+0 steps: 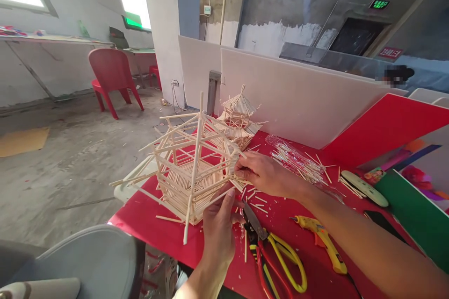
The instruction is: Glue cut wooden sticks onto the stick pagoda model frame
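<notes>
Left hand [219, 219]: thumb and fingers curled beside the frame's lower right edge; cannot tell whether they grip.

Open six-sided frame of pale, thin wooden sticks [194, 173], slatted floor, long ends projecting: upright at the tabletop's near left edge. Probably light, stiff along each stick, dry rather than slippery, fragile at the joints. Best hold, in judgement: low, under the slatted base with both hands; avoid the projecting ends.

Right hand [259, 173]: fingertips bent in at the frame's right corner; what they pinch, if anything, is hidden.

Tabletop [140, 210]: red-covered, strewn with stick offcuts. On it, yellow-handled metal scissors [291, 257] crossing red-handled pliers [270, 268]; yellow glue gun [324, 240]; clear plastic bag of pale sticks [298, 161]; behind the frame, pale stick pagoda model with pointed roof [240, 105].

Beyond: large white panels [273, 98]; grey, littered concrete floor [73, 173]; red plastic chair [110, 67]; part-painted walls.
</notes>
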Demonstrator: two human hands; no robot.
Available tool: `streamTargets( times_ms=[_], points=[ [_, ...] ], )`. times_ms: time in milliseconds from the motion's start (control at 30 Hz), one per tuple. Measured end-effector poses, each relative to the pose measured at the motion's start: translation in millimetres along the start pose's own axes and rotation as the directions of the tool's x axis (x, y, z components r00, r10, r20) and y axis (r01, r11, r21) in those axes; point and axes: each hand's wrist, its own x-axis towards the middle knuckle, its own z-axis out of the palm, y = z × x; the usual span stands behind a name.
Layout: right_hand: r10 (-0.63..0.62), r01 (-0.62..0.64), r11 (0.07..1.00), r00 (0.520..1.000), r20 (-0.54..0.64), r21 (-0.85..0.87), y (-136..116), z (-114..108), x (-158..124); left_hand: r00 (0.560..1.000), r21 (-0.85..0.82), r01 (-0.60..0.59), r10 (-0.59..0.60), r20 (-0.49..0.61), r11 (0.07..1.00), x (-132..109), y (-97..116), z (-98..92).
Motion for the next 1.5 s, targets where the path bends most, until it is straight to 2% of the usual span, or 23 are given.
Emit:
streamTargets(
  times_ms=[333, 600, 767, 1033, 1500],
  points=[
    [-0.028, 0.063, 0.969, 0.989, 0.146, -0.237, -6.3, -4.5, 11.1, 0.999, -0.008, -0.017, 0.017, -0.04, 1.0, 3.1, 1.8, 3.4],
    [-0.044, 0.095, 0.962, 0.979, 0.2, -0.254, -7.8, -8.1, 15.5, 1.0, 0.015, 0.014, -0.014, -0.028, 1.0, 3.3, 2.7, 2.9],
    [0.009, 0.072, 0.956, 0.962, 0.272, -0.286, -14.1, -13.9, 18.7, 0.999, 0.022, 0.009, -0.008, -0.038, 1.0, 3.4, 3.3, 3.6],
    [-0.03, 0.079, 0.974, 0.974, 0.224, -0.212, -12.9, -14.4, 14.3, 0.999, 0.018, 0.013, -0.012, -0.038, 1.0, 4.1, 3.9, 3.7],
    [-0.058, 0.065, 0.99, 0.996, 0.062, -0.124, -9.0, -3.6, 7.1, 1.0, 0.021, 0.01, -0.01, -0.008, 1.0, 3.7, 2.9, 1.9]
  ],
)
